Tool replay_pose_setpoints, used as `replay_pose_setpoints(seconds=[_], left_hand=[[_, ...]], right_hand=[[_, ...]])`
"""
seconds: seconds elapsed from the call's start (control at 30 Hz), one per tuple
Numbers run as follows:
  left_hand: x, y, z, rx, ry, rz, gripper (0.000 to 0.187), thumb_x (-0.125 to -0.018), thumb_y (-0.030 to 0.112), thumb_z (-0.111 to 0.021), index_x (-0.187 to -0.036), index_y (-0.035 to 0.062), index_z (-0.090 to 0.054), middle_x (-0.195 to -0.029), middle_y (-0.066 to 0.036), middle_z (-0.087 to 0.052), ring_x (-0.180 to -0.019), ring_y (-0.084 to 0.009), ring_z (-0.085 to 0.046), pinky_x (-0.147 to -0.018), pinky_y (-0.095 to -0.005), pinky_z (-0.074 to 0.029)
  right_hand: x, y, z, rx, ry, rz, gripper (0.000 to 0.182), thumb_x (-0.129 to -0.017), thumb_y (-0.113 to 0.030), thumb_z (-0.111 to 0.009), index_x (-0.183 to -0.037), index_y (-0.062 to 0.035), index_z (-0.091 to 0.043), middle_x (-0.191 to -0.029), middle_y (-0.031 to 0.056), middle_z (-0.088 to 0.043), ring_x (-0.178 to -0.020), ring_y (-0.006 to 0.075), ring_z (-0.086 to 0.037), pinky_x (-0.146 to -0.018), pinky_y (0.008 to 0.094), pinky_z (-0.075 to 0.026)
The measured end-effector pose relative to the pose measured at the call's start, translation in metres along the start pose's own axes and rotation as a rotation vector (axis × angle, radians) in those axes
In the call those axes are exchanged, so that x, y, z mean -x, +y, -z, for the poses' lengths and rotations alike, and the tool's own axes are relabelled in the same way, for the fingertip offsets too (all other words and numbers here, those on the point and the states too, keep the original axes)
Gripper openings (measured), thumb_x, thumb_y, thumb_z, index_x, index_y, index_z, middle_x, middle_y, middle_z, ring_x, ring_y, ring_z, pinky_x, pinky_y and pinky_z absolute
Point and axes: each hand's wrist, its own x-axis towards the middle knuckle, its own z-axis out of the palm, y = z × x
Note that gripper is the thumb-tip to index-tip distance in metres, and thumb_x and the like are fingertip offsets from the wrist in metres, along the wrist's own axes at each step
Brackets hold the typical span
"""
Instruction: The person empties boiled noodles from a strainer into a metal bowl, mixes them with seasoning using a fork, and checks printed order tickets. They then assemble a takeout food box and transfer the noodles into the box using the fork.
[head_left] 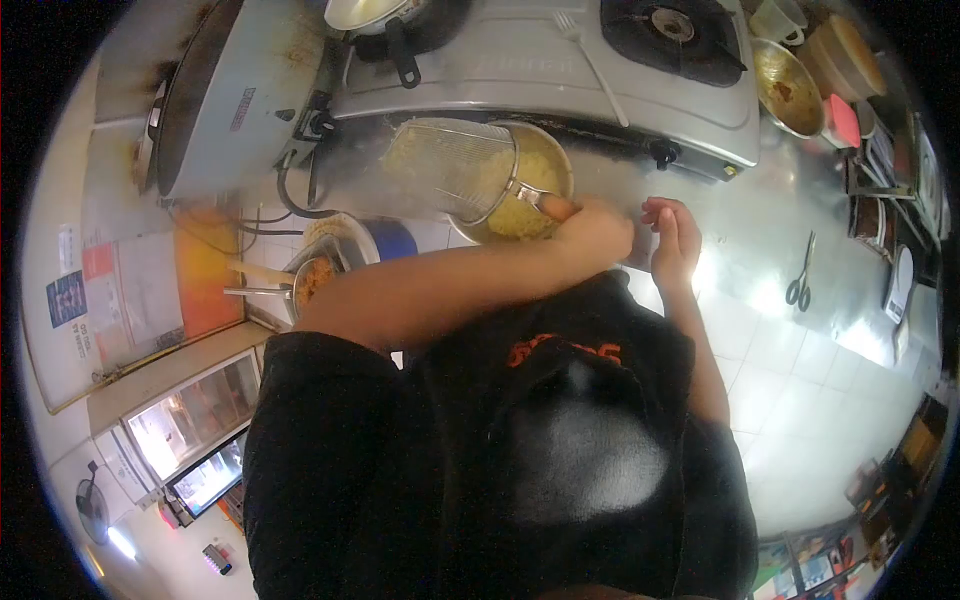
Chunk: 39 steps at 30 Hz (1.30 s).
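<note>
Over round metal bowl (545, 160), wire-mesh strainer (450, 165)

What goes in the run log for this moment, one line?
left hand: grips strainer basket handle, basket tilted over metal bowl of yellow food | right hand: open, holds nothing | scissors on counter

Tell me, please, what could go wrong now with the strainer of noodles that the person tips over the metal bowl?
1. The left hand holds the wire strainer tilted over the metal bowl, partly past its rim; noodles may fall onto the counter.
2. The right hand is open beside the bowl, not holding it, so the bowl might slide.
3. The stove is close behind; a sleeve could touch it.
</note>
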Motion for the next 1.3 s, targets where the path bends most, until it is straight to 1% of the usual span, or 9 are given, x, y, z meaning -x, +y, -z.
replay_pose_setpoints(seconds=[0.1, 0.47, 0.53, 0.67, 0.9, 1.03, 1.13, 1.2, 1.3], left_hand=[[0.002, 0.002, 0.01, 0.005, -0.075, -0.035, 0.012, -0.077, 0.018, -0.055, -0.076, 0.0075, -0.06, -0.068, -0.011, -0.063, -0.06, -0.0261, -0.064, -0.051, -0.038, -0.047], [0.045, -0.04, 0.113, 0.272, 0.506, 0.076, 0.015, -0.08, 0.021, -0.058, -0.07, 0.0109, -0.055, -0.063, -0.006, -0.055, -0.059, -0.0256, -0.056, -0.052, -0.0386, -0.044], [0.069, -0.051, 0.129, 0.322, 0.453, 0.183, 0.008, -0.073, 0.016, -0.065, -0.075, 0.0104, -0.06, -0.063, -0.005, -0.054, -0.057, -0.0271, -0.054, -0.05, -0.038, -0.042], [0.115, -0.061, 0.125, 0.576, 0.994, 0.406, 0.014, -0.086, 0.014, -0.06, -0.076, 0.0072, -0.054, -0.063, -0.007, -0.049, -0.058, -0.0177, -0.048, -0.053, -0.0331, -0.039], [0.181, -0.109, 0.157, 1.139, 1.576, 0.506, 0.03, -0.092, 0.027, -0.052, -0.069, 0.01, -0.041, -0.061, -0.004, -0.04, -0.053, -0.0143, -0.039, -0.054, -0.0292, -0.037], [0.208, -0.148, 0.189, 1.129, 1.816, 0.628, 0.035, -0.09, 0.031, -0.048, -0.063, 0.0121, -0.036, -0.059, -0.003, -0.035, -0.051, -0.0145, -0.037, -0.049, -0.0322, -0.041], [0.2, -0.179, 0.213, 1.11, 1.956, 0.698, 0.031, -0.085, 0.03, -0.039, -0.06, 0.0122, -0.034, -0.059, -0.002, -0.033, -0.05, -0.0156, -0.033, -0.039, -0.0501, -0.053], [0.166, -0.203, 0.222, 0.78, 2.217, 0.821, 0.025, -0.081, 0.021, -0.039, -0.059, 0.0098, -0.034, -0.058, -0.006, -0.039, -0.054, -0.0206, -0.043, -0.058, -0.0412, -0.048], [0.148, -0.279, 0.183, 0.607, 2.096, 0.836, 0.022, -0.087, 0.023, -0.042, -0.074, 0.0054, -0.043, -0.072, -0.009, -0.048, -0.067, -0.0219, -0.05, -0.067, -0.0372, -0.046]], right_hand=[[0.002, -0.002, 0.0, -0.027, -0.009, -0.001, 0.028, -0.097, -0.022, -0.044, -0.1, 0.0012, -0.06, -0.089, 0.0062, -0.062, -0.081, 0.0132, -0.056, -0.074, 0.0267, -0.044], [0.01, -0.003, 0.016, -0.024, 0.07, -0.071, 0.026, -0.097, -0.02, -0.046, -0.099, 0.0013, -0.06, -0.088, 0.006, -0.062, -0.08, 0.012, -0.056, -0.075, 0.0253, -0.046], [0.012, -0.002, 0.018, 0.045, 0.078, -0.084, 0.025, -0.097, -0.02, -0.047, -0.099, 0.001, -0.061, -0.089, 0.0056, -0.063, -0.079, 0.0117, -0.056, -0.074, 0.025, -0.045], [0.019, -0.007, 0.018, 0.041, 0.1, -0.112, 0.025, -0.097, -0.02, -0.047, -0.099, 0.0011, -0.061, -0.089, 0.0054, -0.063, -0.079, 0.0113, -0.056, -0.074, 0.0249, -0.045], [0.028, -0.011, 0.02, 0.136, 0.125, -0.105, 0.024, -0.096, -0.019, -0.046, -0.097, 0.0003, -0.061, -0.088, 0.0051, -0.063, -0.078, 0.0108, -0.056, -0.072, 0.0244, -0.043], [0.029, -0.011, 0.023, 0.198, 0.159, -0.082, 0.023, -0.096, -0.018, -0.048, -0.095, 0.0018, -0.061, -0.086, 0.0064, -0.063, -0.079, 0.012, -0.056, -0.073, 0.0247, -0.045], [0.027, -0.016, 0.021, 0.181, 0.168, -0.074, 0.023, -0.096, -0.017, -0.048, -0.093, 0.0018, -0.061, -0.083, 0.0058, -0.062, -0.077, 0.011, -0.055, -0.072, 0.0243, -0.044], [0.026, -0.023, 0.018, 0.17, 0.178, -0.083, 0.023, -0.096, -0.017, -0.048, -0.092, 0.0019, -0.06, -0.083, 0.0055, -0.062, -0.076, 0.0103, -0.054, -0.071, 0.0242, -0.044], [0.025, -0.027, 0.012, 0.15, 0.171, -0.073, 0.022, -0.096, -0.017, -0.049, -0.093, 0.0018, -0.06, -0.083, 0.0055, -0.062, -0.076, 0.0106, -0.054, -0.071, 0.0241, -0.044]])
